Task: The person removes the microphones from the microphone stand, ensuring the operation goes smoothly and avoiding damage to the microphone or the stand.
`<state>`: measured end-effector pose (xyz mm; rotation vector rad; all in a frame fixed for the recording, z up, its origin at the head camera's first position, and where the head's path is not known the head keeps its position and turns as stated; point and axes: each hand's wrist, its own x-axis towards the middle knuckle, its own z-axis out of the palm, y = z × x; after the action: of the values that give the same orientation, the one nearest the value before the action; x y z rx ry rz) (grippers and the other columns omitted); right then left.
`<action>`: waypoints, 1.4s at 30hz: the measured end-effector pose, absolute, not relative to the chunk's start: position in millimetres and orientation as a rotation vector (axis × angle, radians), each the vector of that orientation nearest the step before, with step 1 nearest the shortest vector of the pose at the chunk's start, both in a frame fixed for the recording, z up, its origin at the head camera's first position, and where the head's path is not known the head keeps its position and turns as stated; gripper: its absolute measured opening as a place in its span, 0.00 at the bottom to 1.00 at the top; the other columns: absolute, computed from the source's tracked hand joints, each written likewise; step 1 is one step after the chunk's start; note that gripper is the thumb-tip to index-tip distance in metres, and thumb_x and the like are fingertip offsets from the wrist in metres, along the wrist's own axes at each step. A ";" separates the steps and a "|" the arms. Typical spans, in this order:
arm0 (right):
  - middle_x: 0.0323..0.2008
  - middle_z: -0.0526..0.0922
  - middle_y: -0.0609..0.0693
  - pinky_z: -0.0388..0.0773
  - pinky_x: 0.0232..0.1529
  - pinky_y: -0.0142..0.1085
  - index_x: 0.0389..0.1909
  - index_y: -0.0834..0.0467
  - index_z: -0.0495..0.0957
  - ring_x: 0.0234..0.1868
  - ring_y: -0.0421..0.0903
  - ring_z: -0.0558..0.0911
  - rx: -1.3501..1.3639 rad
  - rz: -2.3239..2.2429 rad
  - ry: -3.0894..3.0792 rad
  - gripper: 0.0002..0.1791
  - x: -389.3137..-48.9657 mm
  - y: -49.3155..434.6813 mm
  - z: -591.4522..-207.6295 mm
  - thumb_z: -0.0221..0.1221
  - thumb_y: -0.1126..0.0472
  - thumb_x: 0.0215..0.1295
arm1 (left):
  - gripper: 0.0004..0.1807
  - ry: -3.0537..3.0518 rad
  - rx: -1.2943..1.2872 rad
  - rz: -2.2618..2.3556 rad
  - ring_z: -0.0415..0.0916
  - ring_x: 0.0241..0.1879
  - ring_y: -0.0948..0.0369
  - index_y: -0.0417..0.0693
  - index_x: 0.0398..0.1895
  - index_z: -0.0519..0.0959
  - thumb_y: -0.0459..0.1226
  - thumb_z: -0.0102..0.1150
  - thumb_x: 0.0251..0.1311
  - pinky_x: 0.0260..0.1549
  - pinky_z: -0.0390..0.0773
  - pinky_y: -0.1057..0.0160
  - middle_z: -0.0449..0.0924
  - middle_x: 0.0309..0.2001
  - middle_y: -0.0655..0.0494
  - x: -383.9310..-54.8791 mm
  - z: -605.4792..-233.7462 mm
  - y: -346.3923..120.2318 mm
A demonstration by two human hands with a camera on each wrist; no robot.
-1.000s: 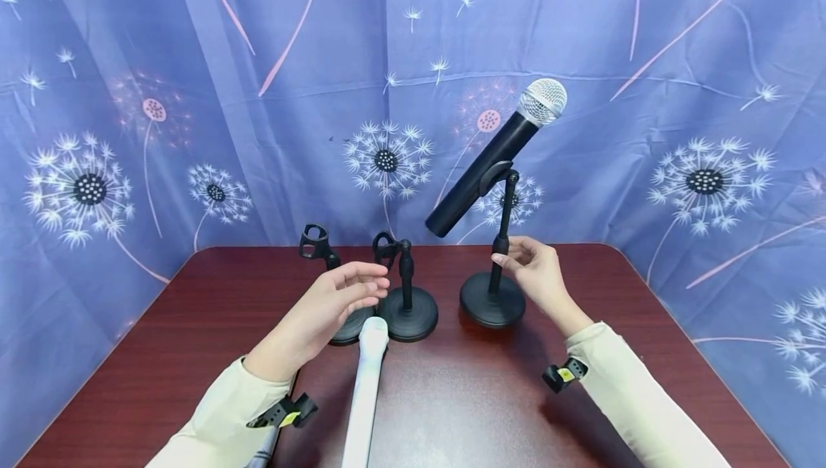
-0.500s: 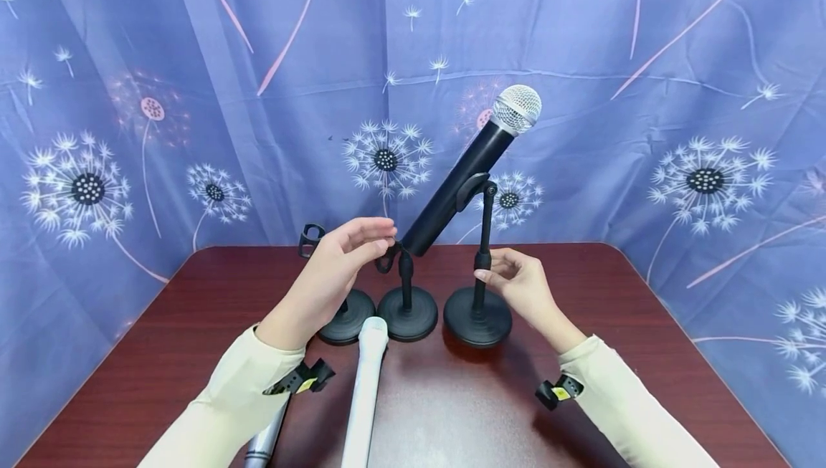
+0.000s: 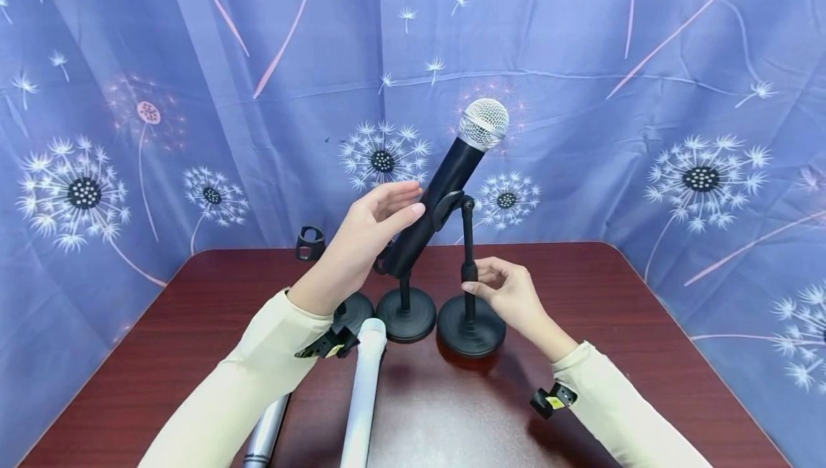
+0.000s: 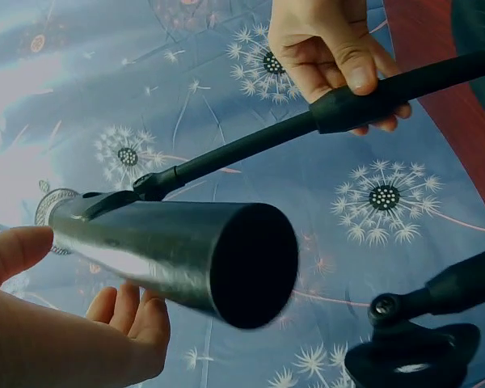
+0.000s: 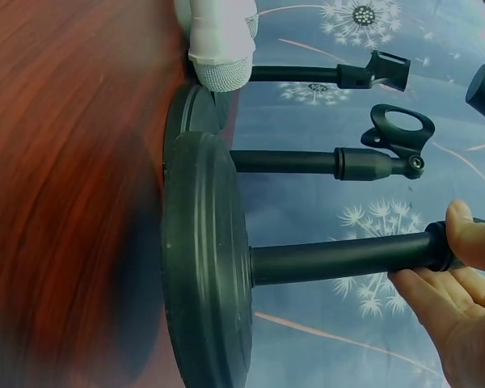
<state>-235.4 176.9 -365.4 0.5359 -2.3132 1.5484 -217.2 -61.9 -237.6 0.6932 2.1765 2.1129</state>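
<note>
My right hand (image 3: 513, 296) grips the upright of a black desk microphone stand (image 3: 470, 246), just at its collar. The stand's round base seems slightly raised off the tabletop. A black microphone (image 3: 445, 188) with a silver mesh head sits tilted in the stand's clip. Around the lower part of its body, my left hand (image 3: 361, 239) is spread, thumb on the near side and fingers beyond. In the left wrist view the thumb looks apart from the microphone (image 4: 145, 242); whether the fingers touch it I cannot tell.
Two more black stands with vacant clips, a middle stand (image 3: 406, 314) and a left stand (image 3: 312, 244), stand close by. A white microphone (image 3: 364, 396) lies in front of them. A silver microphone (image 3: 266, 433) lies partly under the left sleeve. Patterned blue cloth (image 3: 581, 95) hangs behind the table.
My right hand has brought the stand and microphone leftward and lower, toward the middle stand. My left hand has risen and moved right, up to the microphone's body.
</note>
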 end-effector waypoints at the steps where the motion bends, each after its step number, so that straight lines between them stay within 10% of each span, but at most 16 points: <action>1: 0.32 0.86 0.57 0.80 0.36 0.31 0.42 0.63 0.82 0.33 0.44 0.86 0.544 1.548 -2.314 0.14 -235.2 176.5 -365.8 0.69 0.70 0.53 | 0.25 2.175 0.700 2.109 0.66 0.62 0.63 0.53 0.66 0.69 0.41 0.58 0.66 0.63 0.63 0.54 0.71 0.62 0.60 -218.1 -236.2 -59.5; 17: 0.32 0.85 0.62 0.80 0.35 0.34 0.42 0.69 0.80 0.35 0.57 0.86 0.605 1.506 -2.353 0.14 -228.8 168.3 -361.0 0.68 0.74 0.52 | 0.22 2.199 0.730 2.000 0.72 0.54 0.60 0.53 0.62 0.72 0.44 0.59 0.65 0.54 0.69 0.54 0.76 0.53 0.55 -226.5 -225.9 -39.5; 42: 0.31 0.86 0.54 0.78 0.35 0.31 0.41 0.61 0.81 0.34 0.44 0.86 0.638 1.441 -2.309 0.14 -236.6 171.3 -364.3 0.70 0.69 0.52 | 0.22 1.948 0.738 2.139 0.71 0.54 0.58 0.52 0.64 0.72 0.42 0.56 0.68 0.52 0.68 0.55 0.76 0.55 0.52 -225.7 -225.7 -40.4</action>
<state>-236.6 171.3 -364.3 0.6378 -2.3091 1.4413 -225.7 -40.4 -225.7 0.7381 1.9485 2.1394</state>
